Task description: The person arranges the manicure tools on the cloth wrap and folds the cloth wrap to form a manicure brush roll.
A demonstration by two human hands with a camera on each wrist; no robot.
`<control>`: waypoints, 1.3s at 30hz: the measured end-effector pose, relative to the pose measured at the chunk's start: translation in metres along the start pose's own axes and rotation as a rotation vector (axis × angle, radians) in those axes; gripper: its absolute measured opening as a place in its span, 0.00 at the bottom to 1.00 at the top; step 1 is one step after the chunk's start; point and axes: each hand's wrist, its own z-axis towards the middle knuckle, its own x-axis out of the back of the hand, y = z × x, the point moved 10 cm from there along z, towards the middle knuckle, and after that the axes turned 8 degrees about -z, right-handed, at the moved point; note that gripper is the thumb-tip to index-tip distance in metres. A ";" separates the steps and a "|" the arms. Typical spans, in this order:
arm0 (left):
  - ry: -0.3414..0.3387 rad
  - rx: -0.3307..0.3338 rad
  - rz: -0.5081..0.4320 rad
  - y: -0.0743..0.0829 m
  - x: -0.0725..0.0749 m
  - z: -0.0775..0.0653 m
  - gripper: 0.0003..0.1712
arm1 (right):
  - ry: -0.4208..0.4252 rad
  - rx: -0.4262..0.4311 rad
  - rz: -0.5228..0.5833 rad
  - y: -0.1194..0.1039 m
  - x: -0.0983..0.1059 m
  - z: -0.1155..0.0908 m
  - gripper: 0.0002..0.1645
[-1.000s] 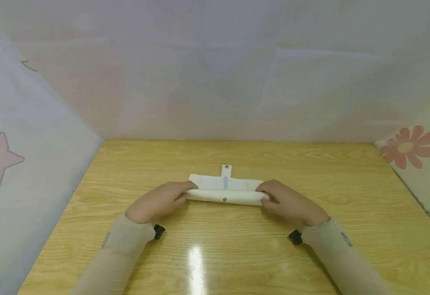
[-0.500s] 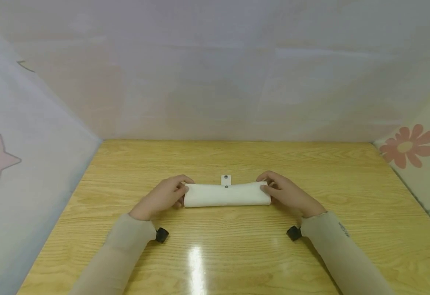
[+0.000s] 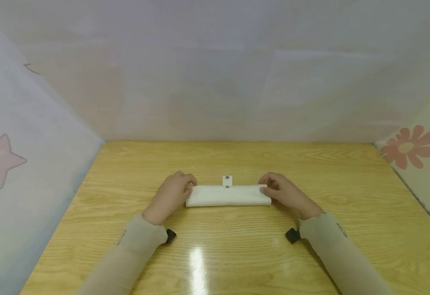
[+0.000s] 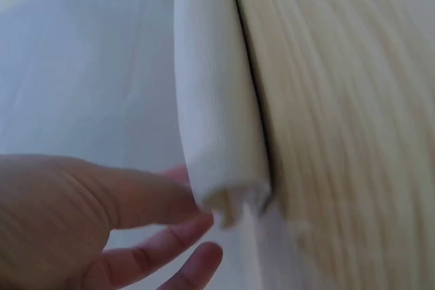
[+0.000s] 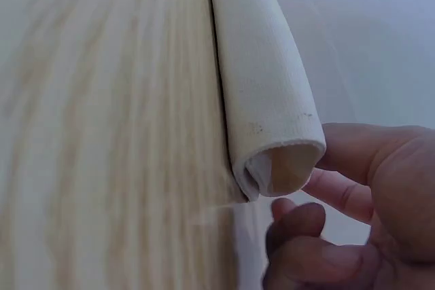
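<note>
A white fabric roll-up pouch (image 3: 228, 196) lies rolled, long side across, on the wooden table. A short strap tab (image 3: 227, 180) with a metal snap sticks out from its far edge, and a second snap shows where the tab meets the roll. My left hand (image 3: 168, 198) holds the left end, its thumb (image 4: 146, 198) against the roll's end and fingers behind. At the right end my right hand (image 3: 288, 196) grips with thumb and forefinger. The rolled layers (image 5: 262, 171) show at the open end in the right wrist view.
The wood-grain table (image 3: 237, 254) carries a bright light reflection near the front. Pale cloth walls (image 3: 215, 90) enclose the back and both sides. Small black devices (image 3: 293, 235) sit at both sleeve cuffs.
Both hands have turned the pouch over away from me, so its inner panel is covered and the snap moved to the far edge. The left hand then shifted slightly right.
</note>
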 end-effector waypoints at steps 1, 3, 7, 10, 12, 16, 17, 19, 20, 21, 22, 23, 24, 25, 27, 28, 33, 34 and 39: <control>0.016 -0.021 0.024 0.007 0.000 0.000 0.11 | 0.020 0.003 -0.025 -0.001 0.002 0.000 0.14; 0.024 -0.053 0.060 0.017 -0.004 0.000 0.10 | 0.064 0.011 -0.083 -0.005 0.006 -0.001 0.11; -0.052 -0.059 0.016 0.030 -0.018 0.005 0.13 | 0.097 0.018 -0.170 -0.018 0.007 0.001 0.07; -0.115 -0.081 -0.087 0.035 -0.029 0.012 0.19 | 0.084 0.038 -0.217 -0.029 -0.001 0.011 0.05; -0.154 -0.099 -0.157 0.036 -0.036 0.017 0.20 | 0.079 0.047 -0.224 -0.037 -0.007 0.021 0.04; -0.207 -0.105 -0.244 0.032 -0.046 0.025 0.21 | 0.089 0.050 -0.191 -0.047 -0.016 0.040 0.08; -0.213 -0.103 -0.252 0.031 -0.048 0.026 0.21 | 0.094 0.043 -0.177 -0.048 -0.017 0.044 0.09; -0.221 -0.102 -0.281 0.028 -0.050 0.028 0.21 | 0.098 0.021 -0.152 -0.047 -0.020 0.051 0.12; -0.226 -0.103 -0.296 0.027 -0.051 0.029 0.22 | 0.095 0.009 -0.143 -0.047 -0.022 0.054 0.14; -0.232 -0.100 -0.316 0.025 -0.052 0.030 0.22 | 0.091 -0.006 -0.135 -0.046 -0.023 0.057 0.15; -0.231 -0.106 -0.332 0.025 -0.052 0.031 0.21 | 0.080 -0.020 -0.129 -0.045 -0.025 0.059 0.17; -0.230 -0.111 -0.344 0.024 -0.052 0.032 0.21 | 0.066 -0.033 -0.120 -0.044 -0.027 0.061 0.18; -0.225 -0.116 -0.356 0.023 -0.052 0.033 0.20 | 0.049 -0.045 -0.109 -0.043 -0.030 0.062 0.19; -0.219 -0.115 -0.369 0.023 -0.052 0.033 0.19 | 0.031 -0.055 -0.099 -0.043 -0.033 0.063 0.20; -0.202 -0.120 -0.382 0.021 -0.052 0.034 0.16 | -0.004 -0.066 -0.087 -0.042 -0.039 0.065 0.21; -0.193 -0.122 -0.386 0.020 -0.051 0.034 0.14 | -0.019 -0.067 -0.085 -0.043 -0.042 0.066 0.21; -0.162 -0.110 -0.408 0.018 -0.052 0.034 0.10 | -0.044 -0.039 -0.111 -0.043 -0.051 0.073 0.17; -0.153 -0.108 -0.413 0.017 -0.052 0.034 0.09 | -0.039 -0.036 -0.113 -0.043 -0.051 0.074 0.16; -0.106 -0.111 -0.436 0.018 -0.051 0.035 0.06 | 0.009 -0.037 -0.041 -0.043 -0.046 0.072 0.10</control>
